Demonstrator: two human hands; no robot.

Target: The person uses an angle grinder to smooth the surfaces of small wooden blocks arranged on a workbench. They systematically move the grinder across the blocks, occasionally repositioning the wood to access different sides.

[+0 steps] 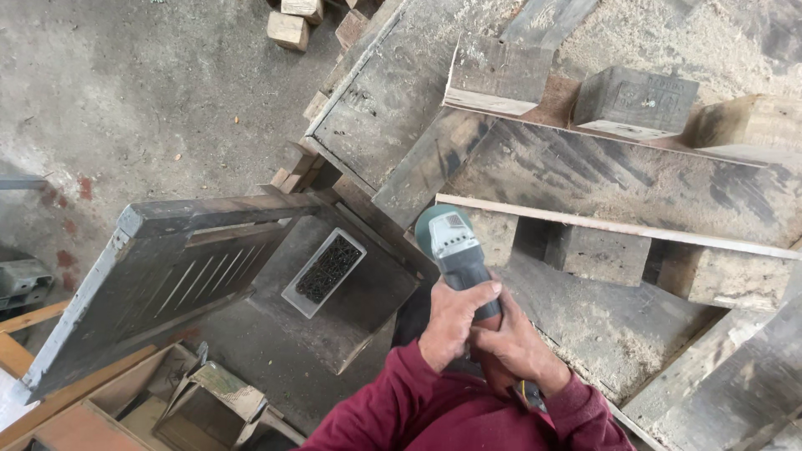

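Floor: grey concrete floor, dusty, with reddish stains at the left edge and small wood offcuts lying at the top.
Far left: a grey metal part sits at the frame edge, with orange-brown boards below it.
Slatted panel: a weathered grey wooden panel with a row of slots leans tilted, its lower end near the boards.
Cardboard box: an open, torn cardboard box stands at the bottom; what is in it cannot be told.
Tray: a shallow, pale rectangular tray lies on a dark slab, full of small dark fasteners, probably nails or screws.
Left hand: the left hand wraps the tool body from above, its grip pressed tight around the handle, thumb toward the head.
Grinder: an angle grinder with a teal-green round guard and grey head points away from the person, over the edge of the pallet, just right of the tray.
Right hand: the right hand clasps the rear of the handle, its grip closed on it, touching the left hand.
Sleeves: dark red sleeves cover both forearms.
Pallet: a dark, worn wooden pallet with sawdust heaped over it fills the right side, thick blocks between its boards.
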